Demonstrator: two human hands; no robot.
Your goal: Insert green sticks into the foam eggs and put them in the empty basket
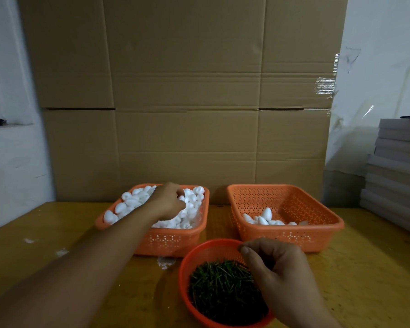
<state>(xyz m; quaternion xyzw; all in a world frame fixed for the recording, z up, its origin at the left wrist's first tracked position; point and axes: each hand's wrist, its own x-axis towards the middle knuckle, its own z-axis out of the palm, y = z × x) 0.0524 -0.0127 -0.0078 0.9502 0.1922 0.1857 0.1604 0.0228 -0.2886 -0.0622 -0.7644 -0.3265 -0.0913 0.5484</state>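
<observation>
Few finished pieces lie so far in the right-hand basket [327, 210], a perforated orange plastic tray whose floor is mostly bare, with only a small cluster of white eggs [265, 217] at its near side; whether each carries a stick cannot be told at this size. Most of the work, by that showing, is still ahead: the left-hand basket [173, 240], of the same lattice-walled orange plastic, is heaped above its rim with smooth, matte white foam eggs [133, 201], pointed at one end and rounded at the other. The left hand [168, 201] reaches into that heap with fingers curled down among the eggs, seemingly closing on one, though the grasp itself is hidden. Nearer, a round orange mesh bowl [187, 263] holds a dense tangle of thin, dark green sticks [220, 287], short and wire-like. The right hand [270, 268] hovers over the bowl's far edge, thumb and fingertips pinched together; whether a stick sits in that pinch I cannot tell. Everything rests on a worn yellowish wooden table [365, 280], flecked with white foam crumbs [166, 262], before a plain cardboard sheet [187, 91].
</observation>
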